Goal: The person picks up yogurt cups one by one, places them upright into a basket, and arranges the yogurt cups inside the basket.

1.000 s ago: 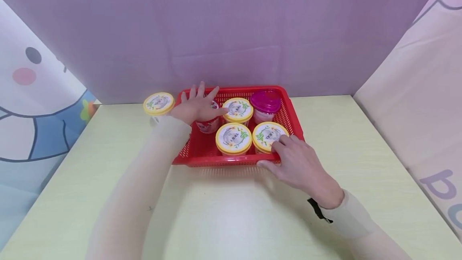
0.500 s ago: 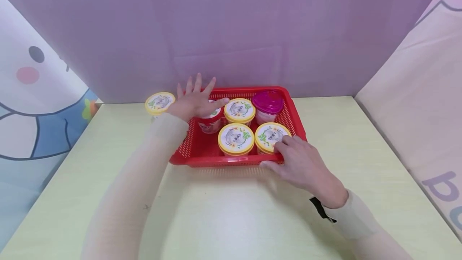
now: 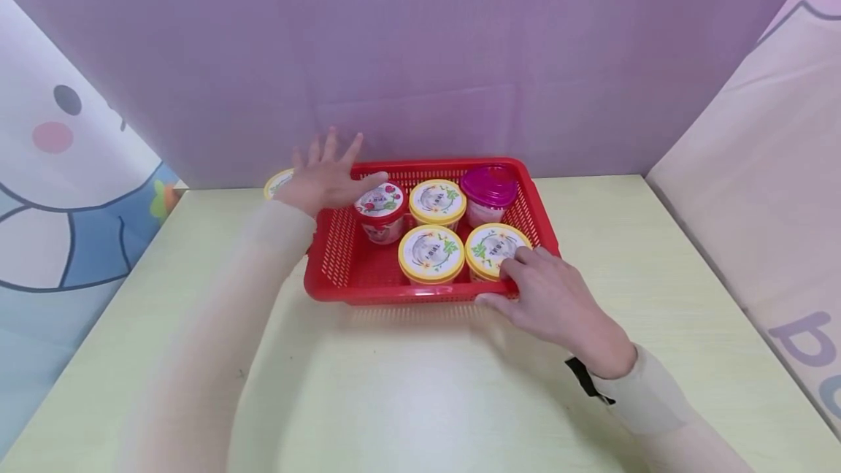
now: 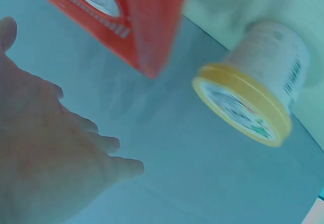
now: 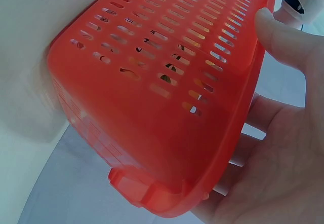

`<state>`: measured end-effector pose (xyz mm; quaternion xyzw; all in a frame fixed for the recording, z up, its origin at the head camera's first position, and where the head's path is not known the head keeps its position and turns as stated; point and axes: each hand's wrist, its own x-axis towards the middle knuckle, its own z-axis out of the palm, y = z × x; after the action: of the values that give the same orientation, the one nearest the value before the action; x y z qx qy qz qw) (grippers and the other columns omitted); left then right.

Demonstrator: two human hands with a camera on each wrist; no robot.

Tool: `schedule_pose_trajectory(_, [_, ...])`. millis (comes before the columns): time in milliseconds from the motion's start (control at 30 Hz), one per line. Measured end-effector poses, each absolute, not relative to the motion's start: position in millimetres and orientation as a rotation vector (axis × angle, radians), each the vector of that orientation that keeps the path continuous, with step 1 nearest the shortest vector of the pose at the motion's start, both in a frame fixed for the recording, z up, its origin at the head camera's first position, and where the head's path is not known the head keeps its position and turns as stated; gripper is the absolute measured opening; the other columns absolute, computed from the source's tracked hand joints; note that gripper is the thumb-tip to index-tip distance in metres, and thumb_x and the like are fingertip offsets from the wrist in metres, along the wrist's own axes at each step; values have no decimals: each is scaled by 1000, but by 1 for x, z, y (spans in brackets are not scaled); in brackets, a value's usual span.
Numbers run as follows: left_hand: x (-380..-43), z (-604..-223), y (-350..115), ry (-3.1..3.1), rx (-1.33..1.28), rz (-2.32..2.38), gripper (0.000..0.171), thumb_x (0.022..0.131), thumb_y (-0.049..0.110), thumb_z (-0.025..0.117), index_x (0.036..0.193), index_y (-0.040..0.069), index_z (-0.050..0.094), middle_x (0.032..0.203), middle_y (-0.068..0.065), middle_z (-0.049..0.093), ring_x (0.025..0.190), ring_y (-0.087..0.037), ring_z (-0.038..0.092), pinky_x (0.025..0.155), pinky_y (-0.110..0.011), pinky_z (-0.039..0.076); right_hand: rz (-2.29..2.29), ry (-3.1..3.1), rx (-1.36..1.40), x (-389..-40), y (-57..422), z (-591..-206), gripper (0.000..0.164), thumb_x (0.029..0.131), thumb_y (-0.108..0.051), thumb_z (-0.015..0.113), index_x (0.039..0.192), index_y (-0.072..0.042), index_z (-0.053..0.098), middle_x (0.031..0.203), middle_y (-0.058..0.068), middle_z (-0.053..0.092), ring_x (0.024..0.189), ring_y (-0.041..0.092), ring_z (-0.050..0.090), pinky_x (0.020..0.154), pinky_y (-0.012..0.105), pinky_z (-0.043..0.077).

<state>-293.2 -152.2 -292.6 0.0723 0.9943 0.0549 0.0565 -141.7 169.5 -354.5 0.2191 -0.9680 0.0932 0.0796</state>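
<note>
A red plastic basket [image 3: 368,294] holds three tubs with yellow-rimmed lids [image 3: 431,254], a red-lidded tub [image 3: 381,212] at its left and a magenta-lidded tub [image 3: 489,192] at the back right. My right hand [image 3: 558,305] grips the front right of the basket rim, thumb outside and fingers over the inner side. Fingers spread, my left hand [image 3: 323,182] hovers near the back left corner, holding nothing. Outside the basket on the left stands another yellow-lidded tub [image 4: 268,72], partly hidden by that hand in the head view, apart from it in the left wrist view.
The pale table [image 3: 407,385] carries the basket close to a purple cloth backdrop [image 3: 420,57]. Printed cloth panels flank it, with a cartoon figure [image 3: 59,188] on the left and lettering [image 3: 803,338] on the right.
My left hand has moved left from over the red-lidded tub, whose lid now shows fully. It now covers more of the tub outside the basket. The right hand keeps its grip on the rim.
</note>
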Motion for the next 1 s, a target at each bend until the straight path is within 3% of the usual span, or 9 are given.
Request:
schedule_pose_trajectory(233, [-296,-296,-173,3012,162,216,95,95,62,51,164,26,-5,167,-21,-11,152,-48,-10,117,-68,-3,280,-2894,649,-141,169,-354,42,79,-47,84,91,-10,68,90,5,61,80,20,55,67,40,53])
schedule_pose_trajectory(500, [-302,-297,-197,2997,194,232,90,97,65,43,164,25,-4,167,-23,-13,150,-52,-11,115,-70,-7,280,-2872,664,-142,168,-355,43,79,-49,83,89,-11,67,86,3,59,76,18,54,64,37,50])
schedule_pose_trajectory(1000, [-313,-315,-224,3037,62,317,84,99,54,49,165,24,7,166,-25,-2,151,-51,-4,116,-70,2,270,-2872,665,-142,168,-356,44,79,-49,83,90,-10,67,87,4,60,77,19,55,65,38,52])
